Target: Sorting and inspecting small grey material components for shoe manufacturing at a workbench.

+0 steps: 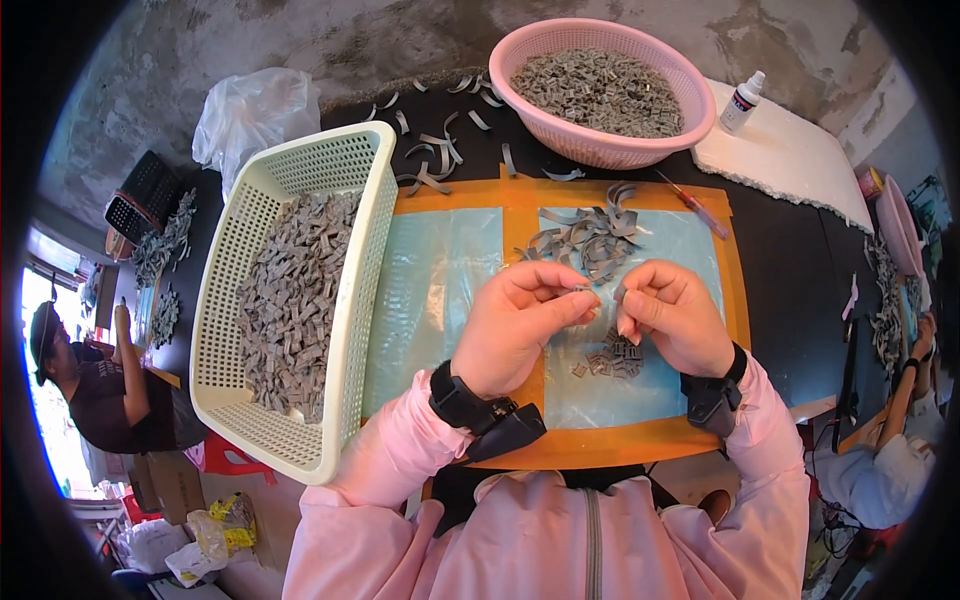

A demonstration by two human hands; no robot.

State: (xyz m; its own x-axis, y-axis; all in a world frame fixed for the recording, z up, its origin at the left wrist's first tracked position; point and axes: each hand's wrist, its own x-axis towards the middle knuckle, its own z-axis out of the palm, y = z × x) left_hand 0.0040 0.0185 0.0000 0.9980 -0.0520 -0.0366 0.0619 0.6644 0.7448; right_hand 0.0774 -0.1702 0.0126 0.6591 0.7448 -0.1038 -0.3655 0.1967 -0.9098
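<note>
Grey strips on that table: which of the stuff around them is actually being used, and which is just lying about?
In use:
left hand and right hand, pinching a grey strip
loose strips
small cut pieces
cream basket
pink basket

Lying about:
white bottle
red screwdriver
plastic bag
foam slab

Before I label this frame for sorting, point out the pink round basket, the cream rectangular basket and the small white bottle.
pink round basket (690,85): head view, right rim.
cream rectangular basket (300,170): head view, far perforated wall.
small white bottle (741,103): head view, its body.
</note>
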